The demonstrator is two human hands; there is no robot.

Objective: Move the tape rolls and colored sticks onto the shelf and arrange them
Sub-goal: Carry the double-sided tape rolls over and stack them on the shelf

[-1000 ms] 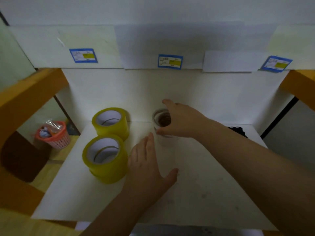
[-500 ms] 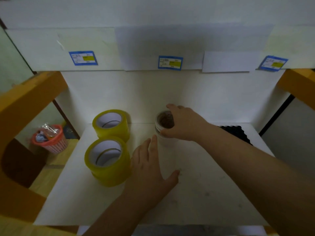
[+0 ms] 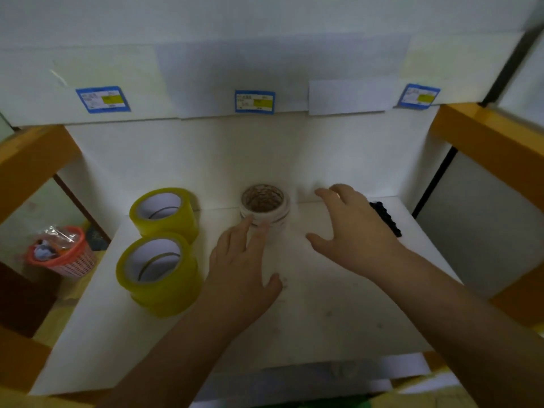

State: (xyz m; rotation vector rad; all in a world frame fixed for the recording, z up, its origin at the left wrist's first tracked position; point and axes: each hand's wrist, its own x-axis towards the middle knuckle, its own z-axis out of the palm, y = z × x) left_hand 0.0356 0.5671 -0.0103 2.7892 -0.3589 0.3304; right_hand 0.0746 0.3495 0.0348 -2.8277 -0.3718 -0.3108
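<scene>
Three tape stacks (image 3: 160, 272) already on the shelf (image 3: 338, 313), colored sticks unseen; left hand (image 3: 241, 269) flat, right hand (image 3: 353, 231) spread, neither gripping.

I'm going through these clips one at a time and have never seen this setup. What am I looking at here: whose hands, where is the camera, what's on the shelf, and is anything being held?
There is no machine: a person works with bare hands, filmed by one wide-angle camera on their head, looking forward and down.

On the white shelf stand two stacks of yellow tape rolls on the left, and a stack of white tape rolls near the middle back. A dark object lies behind the right hand; I cannot tell what it is.

The left hand is open, fingertips at the white stack. The right hand is open beside it, holding nothing.
</scene>
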